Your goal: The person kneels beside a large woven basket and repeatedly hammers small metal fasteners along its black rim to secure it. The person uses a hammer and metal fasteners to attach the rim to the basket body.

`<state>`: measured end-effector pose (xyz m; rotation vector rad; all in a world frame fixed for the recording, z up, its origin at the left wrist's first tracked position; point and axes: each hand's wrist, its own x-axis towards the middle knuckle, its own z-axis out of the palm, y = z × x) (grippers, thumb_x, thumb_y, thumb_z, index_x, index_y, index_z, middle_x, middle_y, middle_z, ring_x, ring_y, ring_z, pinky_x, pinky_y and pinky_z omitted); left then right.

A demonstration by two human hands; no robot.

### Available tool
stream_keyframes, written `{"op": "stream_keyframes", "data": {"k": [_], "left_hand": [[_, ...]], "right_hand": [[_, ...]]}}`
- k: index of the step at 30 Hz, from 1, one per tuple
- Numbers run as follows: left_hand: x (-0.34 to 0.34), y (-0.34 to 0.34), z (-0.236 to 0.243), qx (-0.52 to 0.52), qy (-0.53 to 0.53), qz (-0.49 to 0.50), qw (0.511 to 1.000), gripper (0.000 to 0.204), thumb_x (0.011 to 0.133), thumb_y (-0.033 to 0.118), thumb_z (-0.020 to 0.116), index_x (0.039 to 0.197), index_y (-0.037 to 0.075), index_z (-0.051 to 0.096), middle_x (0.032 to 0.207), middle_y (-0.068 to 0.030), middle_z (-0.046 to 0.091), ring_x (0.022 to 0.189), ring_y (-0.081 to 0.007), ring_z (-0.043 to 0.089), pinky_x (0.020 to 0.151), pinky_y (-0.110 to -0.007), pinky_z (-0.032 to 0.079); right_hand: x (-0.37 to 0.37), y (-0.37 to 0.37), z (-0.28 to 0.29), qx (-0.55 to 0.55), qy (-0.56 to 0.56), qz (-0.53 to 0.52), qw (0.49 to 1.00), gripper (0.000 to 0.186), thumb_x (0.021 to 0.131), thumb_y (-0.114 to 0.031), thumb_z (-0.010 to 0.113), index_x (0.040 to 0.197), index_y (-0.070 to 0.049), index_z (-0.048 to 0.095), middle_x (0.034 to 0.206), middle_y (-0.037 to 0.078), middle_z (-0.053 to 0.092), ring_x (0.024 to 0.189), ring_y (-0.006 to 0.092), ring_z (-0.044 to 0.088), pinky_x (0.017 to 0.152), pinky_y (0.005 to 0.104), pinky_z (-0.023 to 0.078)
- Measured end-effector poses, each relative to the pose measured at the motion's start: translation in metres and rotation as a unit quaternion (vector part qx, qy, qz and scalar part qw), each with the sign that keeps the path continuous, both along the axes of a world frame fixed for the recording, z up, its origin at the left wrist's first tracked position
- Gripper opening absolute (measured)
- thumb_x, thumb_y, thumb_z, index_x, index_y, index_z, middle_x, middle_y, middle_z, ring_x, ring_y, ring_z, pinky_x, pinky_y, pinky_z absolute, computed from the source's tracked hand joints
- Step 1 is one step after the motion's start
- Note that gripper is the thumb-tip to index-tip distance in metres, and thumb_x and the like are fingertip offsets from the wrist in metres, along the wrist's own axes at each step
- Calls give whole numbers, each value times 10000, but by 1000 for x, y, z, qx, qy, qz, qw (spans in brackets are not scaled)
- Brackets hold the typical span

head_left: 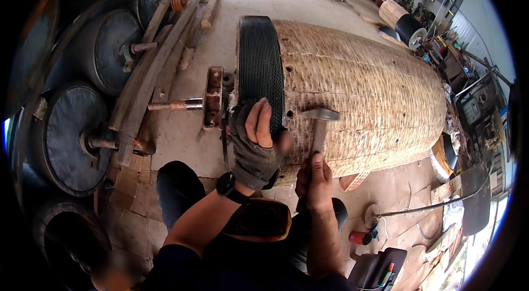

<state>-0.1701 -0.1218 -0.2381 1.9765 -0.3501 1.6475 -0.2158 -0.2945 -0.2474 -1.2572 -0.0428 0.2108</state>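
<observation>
A large drum point(352, 93) with a rough, tan, wood-like surface lies on its side before me. Around its left end runs a black ribbed band point(259, 60), which looks like rubber. My left hand point(254, 150), in a dark grey fingerless glove, rests on the band's near part. Its visible fingers stretch along the ribs, and the blurred thumb reaches the band's right edge. My right hand point(315, 181) grips a hammer point(318, 134) by its handle, the head above the tan surface just right of the band. Small dark holes point(290, 113) dot the drum beside the band.
A rusty bracket point(213, 98) and shaft point(176, 105) stick out at the drum's left end. Stacked dark rollers point(74, 137) and long timbers point(157, 65) line the left side. A red can point(360, 237) and a black case point(377, 269) sit at the lower right.
</observation>
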Motion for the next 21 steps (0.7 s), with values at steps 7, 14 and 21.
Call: {"op": "stream_keyframes", "data": {"k": [7, 14, 21], "left_hand": [[1, 2, -3, 14, 5, -4, 1000, 765, 881, 240, 731, 1482, -24, 340, 1418, -232, 460, 1272, -390, 495, 1057, -487, 436], [1, 1, -4, 14, 3, 1, 1000, 743, 853, 154, 690, 1486, -21, 342, 1414, -238, 475, 1254, -400, 509, 1053, -494, 434], [7, 0, -8, 5, -12, 1, 1000, 762, 825, 118, 693, 1485, -21, 339, 1408, -237, 476, 1254, -395, 513, 1045, -488, 444]], "right_hand": [[-7, 15, 8, -57, -37, -7, 998, 420, 1059, -481, 458, 890, -98, 481, 610, -42, 407, 431, 77, 353, 373, 238, 302], [-12, 13, -1, -420, -348, -250, 800, 247, 1047, -230, 531, 941, -17, 465, 615, 207, 590, 490, 381, 600, 421, 463, 393], [-36, 9, 8, -302, -342, -228, 860, 219, 1044, -189, 485, 1035, 24, 534, 610, 71, 535, 509, 171, 544, 487, 341, 433]]}}
